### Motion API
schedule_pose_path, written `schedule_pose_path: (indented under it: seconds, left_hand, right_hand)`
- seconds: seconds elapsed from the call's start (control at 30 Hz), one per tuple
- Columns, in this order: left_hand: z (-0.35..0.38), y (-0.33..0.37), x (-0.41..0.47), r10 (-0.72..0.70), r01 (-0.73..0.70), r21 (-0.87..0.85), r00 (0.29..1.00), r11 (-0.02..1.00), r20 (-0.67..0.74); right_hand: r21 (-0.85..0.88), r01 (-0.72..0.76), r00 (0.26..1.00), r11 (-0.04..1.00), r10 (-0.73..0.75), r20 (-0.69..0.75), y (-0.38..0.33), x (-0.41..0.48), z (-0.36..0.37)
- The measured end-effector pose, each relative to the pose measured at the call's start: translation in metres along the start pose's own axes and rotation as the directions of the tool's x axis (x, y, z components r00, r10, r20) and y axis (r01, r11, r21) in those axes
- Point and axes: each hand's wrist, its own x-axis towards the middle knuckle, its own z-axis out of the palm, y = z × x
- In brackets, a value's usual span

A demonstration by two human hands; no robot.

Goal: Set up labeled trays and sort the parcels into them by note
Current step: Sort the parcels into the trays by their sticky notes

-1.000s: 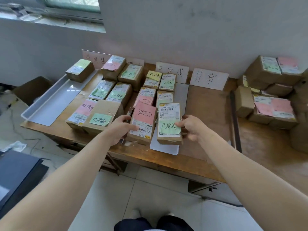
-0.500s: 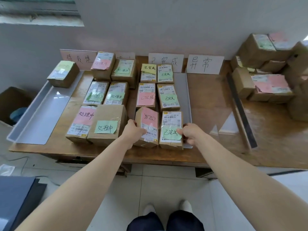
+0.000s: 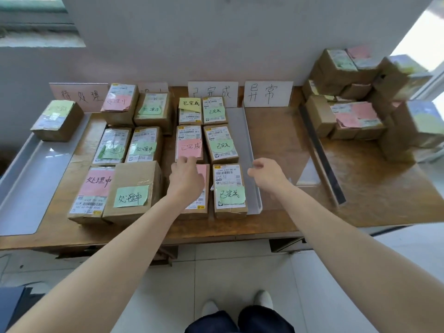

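Sorting parcels by note, we rest our left hand flat on the front pink-note parcel in the centre-frame tray below the 已完成 sign. Our right hand hovers loosely curled and holds nothing, beside the green-note parcel. Both parcels look placed. Next, we judge, comes a reach to the unsorted pile at the right of the frame.
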Motion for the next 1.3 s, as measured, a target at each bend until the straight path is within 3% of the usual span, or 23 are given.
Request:
schedule_pose_path:
  seconds: [0.07, 0.13, 0.3, 0.43, 0.6, 0.8, 1.03, 1.17, 1.3]
  left_hand:
    - [-0.011, 0.028, -0.003, 0.189, -0.186, 0.040, 0.979, 0.982, -0.081]
    - [-0.021, 0.060, -0.007, 0.363, -0.355, 0.077, 0.914, 0.932, -0.182]
    - [-0.046, 0.153, -0.024, 0.665, -0.643, 0.210, 0.630, 0.736, -0.401]
    - [-0.047, 0.243, -0.045, 0.773, -0.747, 0.325, 0.377, 0.580, -0.510]
    - [-0.013, 0.357, -0.068, 0.802, -0.827, 0.327, 0.223, 0.457, -0.555]
    - [0.046, 0.436, -0.066, 0.839, -0.835, 0.324, 0.262, 0.445, -0.478]
    - [0.078, 0.467, -0.023, 0.840, -0.830, 0.279, 0.349, 0.482, -0.415]
    - [0.104, 0.484, 0.012, 0.814, -0.848, 0.139, 0.427, 0.512, -0.394]
    - [0.137, 0.505, 0.033, 0.778, -0.816, -0.075, 0.571, 0.573, -0.264]
  right_hand:
    - [-0.141, 0.136, 0.987, 0.981, -0.146, -0.065, -0.014, -0.012, -0.020]
    - [-0.273, 0.217, 0.952, 0.937, -0.265, -0.152, -0.029, -0.028, -0.046]
    - [-0.599, 0.264, 0.763, 0.756, -0.543, -0.350, -0.043, -0.060, -0.133]
    - [-0.674, 0.226, 0.615, 0.704, -0.639, -0.461, -0.022, -0.081, -0.216]
    - [-0.677, 0.175, 0.539, 0.715, -0.645, -0.542, 0.032, -0.091, -0.330]
    - [-0.645, 0.082, 0.565, 0.760, -0.569, -0.598, 0.090, -0.074, -0.425]
    - [-0.519, 0.080, 0.660, 0.851, -0.436, -0.612, 0.124, -0.020, -0.469]
    - [-0.466, 0.029, 0.735, 0.884, -0.335, -0.590, 0.143, 0.015, -0.481]
    - [-0.425, -0.030, 0.780, 0.905, -0.245, -0.576, 0.167, 0.040, -0.494]
